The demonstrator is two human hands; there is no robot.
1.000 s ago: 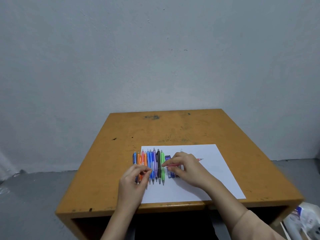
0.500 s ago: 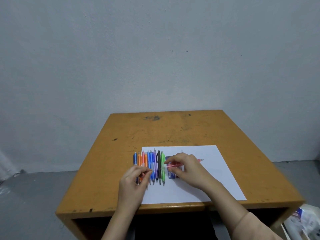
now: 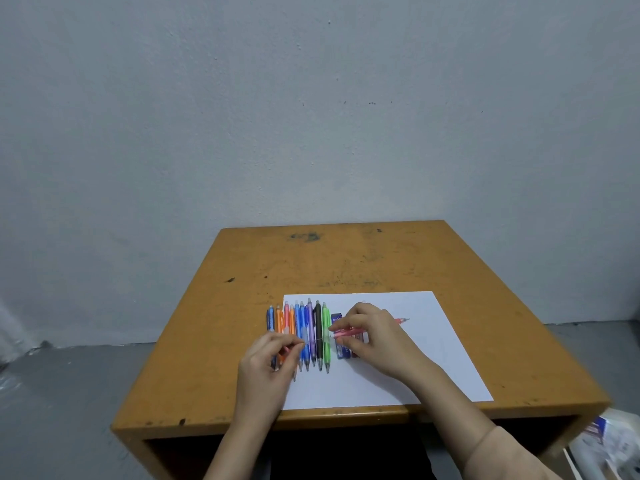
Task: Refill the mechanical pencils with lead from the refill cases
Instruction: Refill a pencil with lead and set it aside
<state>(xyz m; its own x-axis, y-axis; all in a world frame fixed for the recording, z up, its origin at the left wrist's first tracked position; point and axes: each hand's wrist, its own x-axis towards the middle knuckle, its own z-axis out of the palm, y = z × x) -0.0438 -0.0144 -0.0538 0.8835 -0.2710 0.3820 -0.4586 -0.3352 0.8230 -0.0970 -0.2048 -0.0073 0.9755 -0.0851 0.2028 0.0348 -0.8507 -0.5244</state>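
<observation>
Several coloured mechanical pencils lie side by side on a white sheet of paper. Blue lead refill cases lie just right of the green pencil, partly under my right hand. My right hand holds a pink mechanical pencil level above the cases, its tip pointing right. My left hand hovers over the left pencils with thumb and fingertips pinched together; something small and pink shows between them, too small to name.
The paper lies on a worn orange-brown wooden desk set against a grey wall. A bag with printed packaging sits on the floor at the lower right.
The pink pencil in my right hand has shifted slightly left toward my left hand. My left hand stays pinched over the left pencils.
</observation>
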